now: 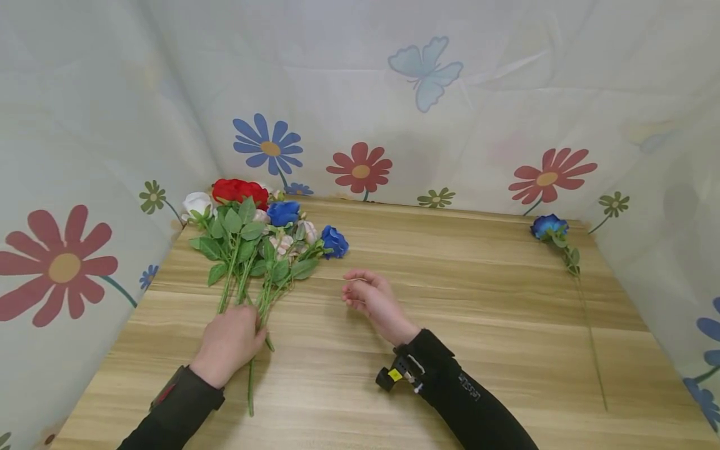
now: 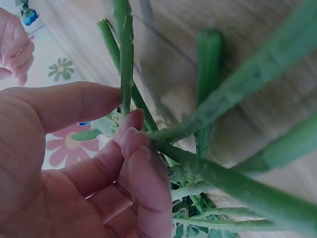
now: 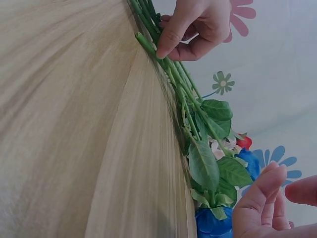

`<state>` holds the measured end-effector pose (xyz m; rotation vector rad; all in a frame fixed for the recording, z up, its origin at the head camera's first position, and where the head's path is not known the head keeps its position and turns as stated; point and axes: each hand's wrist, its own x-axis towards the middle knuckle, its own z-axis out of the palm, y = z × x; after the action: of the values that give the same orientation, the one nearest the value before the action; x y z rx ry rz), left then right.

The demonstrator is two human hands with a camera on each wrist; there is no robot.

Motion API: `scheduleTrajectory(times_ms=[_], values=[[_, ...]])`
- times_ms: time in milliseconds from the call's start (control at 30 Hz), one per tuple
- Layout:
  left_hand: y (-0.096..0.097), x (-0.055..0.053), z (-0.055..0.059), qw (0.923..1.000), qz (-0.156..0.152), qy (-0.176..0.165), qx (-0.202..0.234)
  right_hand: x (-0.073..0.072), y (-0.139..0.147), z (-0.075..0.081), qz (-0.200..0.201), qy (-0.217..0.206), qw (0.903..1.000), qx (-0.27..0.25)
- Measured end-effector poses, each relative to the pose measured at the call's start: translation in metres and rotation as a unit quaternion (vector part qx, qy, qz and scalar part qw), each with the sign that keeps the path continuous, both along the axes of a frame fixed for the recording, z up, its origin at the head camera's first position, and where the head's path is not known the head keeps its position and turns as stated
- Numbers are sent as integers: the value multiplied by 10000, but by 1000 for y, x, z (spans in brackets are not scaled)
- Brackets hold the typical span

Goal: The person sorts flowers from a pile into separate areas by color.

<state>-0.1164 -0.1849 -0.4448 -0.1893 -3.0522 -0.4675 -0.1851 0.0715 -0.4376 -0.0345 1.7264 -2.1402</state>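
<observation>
A bunch of artificial roses lies on the left of the wooden table: red blooms (image 1: pixel 240 191), a white rose (image 1: pixel 198 203), pale pink roses (image 1: pixel 281 244) and two blue roses (image 1: pixel 334 242), one at the right edge. My left hand (image 1: pixel 232 344) is at the lower stems. In the left wrist view, its thumb and fingertips pinch a green stem (image 2: pixel 127 59); other stems cross just beside the fingers. To the right of the bunch, my right hand (image 1: pixel 379 306) hovers with loosely bent fingers and holds nothing. Which bloom the pinched stem belongs to is hidden.
A single blue rose (image 1: pixel 549 226) with a long thin stem lies at the table's right side. The wooden tabletop (image 1: pixel 450 269) meets a white curtain (image 1: pixel 484 112) printed with flowers and a butterfly at the back and sides.
</observation>
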Motion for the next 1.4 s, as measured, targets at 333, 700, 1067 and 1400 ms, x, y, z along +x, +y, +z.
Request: scheduleTrajectory(times_ms=[333,700,1067,1400], values=[[-3,-1,10,9961,140,-513,702,-1,3,-3,-17,-67,10000,-32],[-9,-12,0,9299,54,-1769,3225,0,6,-7,86,-176,9997,-130],[-11,-12,-2,8978,-157,-2212,3805,-1,10,-11,91,-200,9997,-136],[-10,-11,4,8931,-401,-2167,3922,1,18,-11,69,-201,9997,-142]])
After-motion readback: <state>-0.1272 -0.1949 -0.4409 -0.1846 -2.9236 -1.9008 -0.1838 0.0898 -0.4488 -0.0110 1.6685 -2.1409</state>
